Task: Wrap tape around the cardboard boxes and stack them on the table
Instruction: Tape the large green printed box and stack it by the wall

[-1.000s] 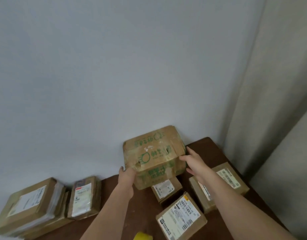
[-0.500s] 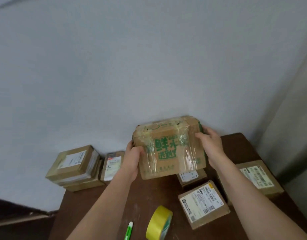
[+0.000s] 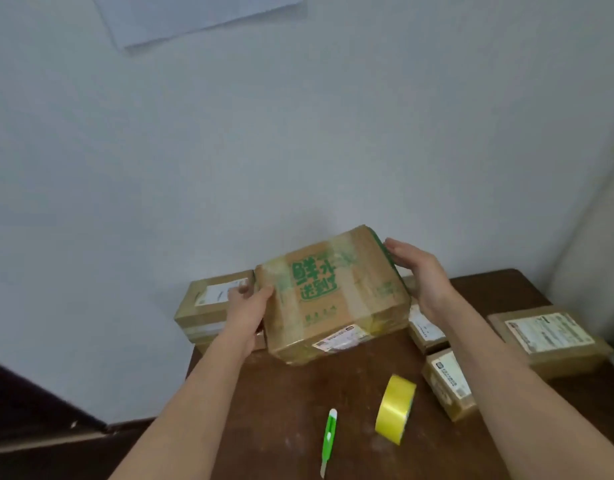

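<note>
Head view, left to right. Stacked parcels (image 3: 208, 306) lie at ten o'clock on the counter (image 3: 281, 410). The left hand (image 3: 248, 311) grips the left end of the green-printed box (image 3: 333, 296), thumb over its top edge; the right hand (image 3: 421, 275), fingers nearly straight, presses the opposite end. A second ago the box showed another face; it has since been rotated, printed side up, and brought lower, probably for placing or further taping. Green knife (image 3: 329, 441) and yellow tape roll (image 3: 395, 408) lie at six o'clock, labelled boxes (image 3: 547, 337) at three.
</note>
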